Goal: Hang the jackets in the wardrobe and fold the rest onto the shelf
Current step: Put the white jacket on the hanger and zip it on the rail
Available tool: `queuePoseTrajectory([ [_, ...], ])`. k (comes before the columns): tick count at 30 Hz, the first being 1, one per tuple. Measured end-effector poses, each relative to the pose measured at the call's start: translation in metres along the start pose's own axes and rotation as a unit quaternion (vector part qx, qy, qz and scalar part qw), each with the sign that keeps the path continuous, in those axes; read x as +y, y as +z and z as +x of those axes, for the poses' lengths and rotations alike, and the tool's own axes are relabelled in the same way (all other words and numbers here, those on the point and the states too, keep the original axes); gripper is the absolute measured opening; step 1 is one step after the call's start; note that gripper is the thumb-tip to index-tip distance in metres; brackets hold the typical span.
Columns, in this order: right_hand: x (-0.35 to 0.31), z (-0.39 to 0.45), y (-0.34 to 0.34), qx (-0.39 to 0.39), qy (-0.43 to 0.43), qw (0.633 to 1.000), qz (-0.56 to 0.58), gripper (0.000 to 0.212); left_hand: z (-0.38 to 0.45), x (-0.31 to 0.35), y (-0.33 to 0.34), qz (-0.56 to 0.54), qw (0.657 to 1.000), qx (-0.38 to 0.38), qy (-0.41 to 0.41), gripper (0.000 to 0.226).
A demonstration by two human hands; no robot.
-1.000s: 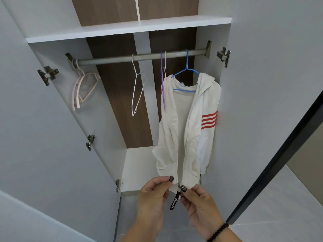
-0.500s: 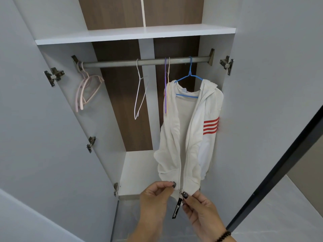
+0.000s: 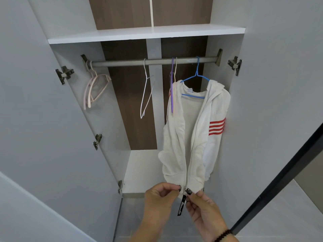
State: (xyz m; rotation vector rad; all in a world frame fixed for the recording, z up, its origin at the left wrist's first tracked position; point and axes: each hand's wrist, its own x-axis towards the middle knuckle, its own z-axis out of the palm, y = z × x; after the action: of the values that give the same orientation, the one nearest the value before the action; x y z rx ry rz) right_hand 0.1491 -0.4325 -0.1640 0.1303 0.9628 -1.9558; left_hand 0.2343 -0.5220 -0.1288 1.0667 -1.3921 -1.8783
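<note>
- Head view: a white hooded jacket [image 3: 195, 130] hangs right of centre in the frame, on a blue hanger [image 3: 195, 84] hooked over the grey rail [image 3: 153, 61] of the open wardrobe [image 3: 225, 109].
- The jacket is off-white with four red stripes [image 3: 216, 126] across the sleeve on the frame's right; its front is open at the top, showing the inner back panel and the hanger's blue bar.
- Its long axis runs top to bottom: hood and collar up at the hanger, hem down at the lower centre, the two front edges closing toward each other at the hem.
- The left hand [image 3: 159, 199] pinches the hem edge left of the zip between thumb and curled fingers.
- The right hand [image 3: 204, 210] pinches the hem edge on the other side, fingers curled; a black zip tag [image 3: 181, 206] dangles straight down between the two hands. A dark bead bracelet [image 3: 222, 234] sits on the right wrist.
- Further left on the rail hang a purple hanger [image 3: 172, 88], a white hanger [image 3: 146, 95] and, at the upper left, pink hangers [image 3: 93, 88].
- A white shelf [image 3: 146, 33] spans the top of the frame above the rail.
</note>
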Motion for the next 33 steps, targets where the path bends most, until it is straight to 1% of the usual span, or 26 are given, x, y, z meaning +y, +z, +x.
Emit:
queuePoseTrajectory([
  [1, 0.000, -0.001, 0.001, 0.007, 0.001, 1.000, 0.002, 0.013, 0.001, 0.000, -0.001, 0.002, 1.000, -0.007, -0.002, 0.030],
  [3, -0.001, -0.001, 0.002, 0.028, 0.006, 1.000, -0.001, 0.016, 0.002, 0.002, -0.004, 0.027, 0.999, -0.029, -0.005, 0.032],
  [7, 0.000, -0.002, 0.003, 0.048, 0.017, 0.999, -0.021, 0.015, 0.008, 0.010, -0.011, 0.127, 0.989, -0.068, -0.002, 0.024],
  [11, -0.002, -0.001, 0.006, 0.055, 0.004, 0.998, -0.025, 0.015, 0.014, 0.011, -0.015, 0.205, 0.974, -0.099, 0.014, 0.029],
  [14, -0.006, -0.002, 0.012, 0.048, 0.002, 0.997, -0.061, 0.010, 0.015, 0.010, -0.016, 0.214, 0.971, -0.095, 0.042, 0.030],
  [16, -0.008, -0.003, 0.016, 0.049, 0.026, 0.993, -0.108, 0.008, 0.015, 0.007, -0.015, 0.209, 0.973, -0.076, 0.055, 0.029],
  [19, -0.005, -0.003, 0.015, 0.062, 0.109, 0.975, -0.183, 0.033, 0.018, 0.003, -0.014, 0.216, 0.972, -0.060, 0.073, 0.028],
  [21, -0.003, -0.005, 0.015, 0.060, 0.139, 0.968, -0.199, 0.046, 0.021, 0.000, -0.015, 0.229, 0.968, -0.065, 0.081, 0.029],
  [22, -0.002, -0.006, 0.015, 0.062, 0.144, 0.969, -0.194, 0.048, 0.022, -0.001, -0.016, 0.234, 0.966, -0.069, 0.081, 0.028],
  [28, -0.019, 0.001, 0.020, 0.087, 0.138, 0.970, -0.183, 0.036, 0.024, -0.015, -0.020, 0.285, 0.952, -0.091, 0.066, 0.025],
  [33, -0.019, 0.023, 0.023, 0.115, 0.179, 0.962, -0.172, 0.034, 0.033, -0.023, -0.023, 0.308, 0.946, -0.090, 0.041, 0.028],
])
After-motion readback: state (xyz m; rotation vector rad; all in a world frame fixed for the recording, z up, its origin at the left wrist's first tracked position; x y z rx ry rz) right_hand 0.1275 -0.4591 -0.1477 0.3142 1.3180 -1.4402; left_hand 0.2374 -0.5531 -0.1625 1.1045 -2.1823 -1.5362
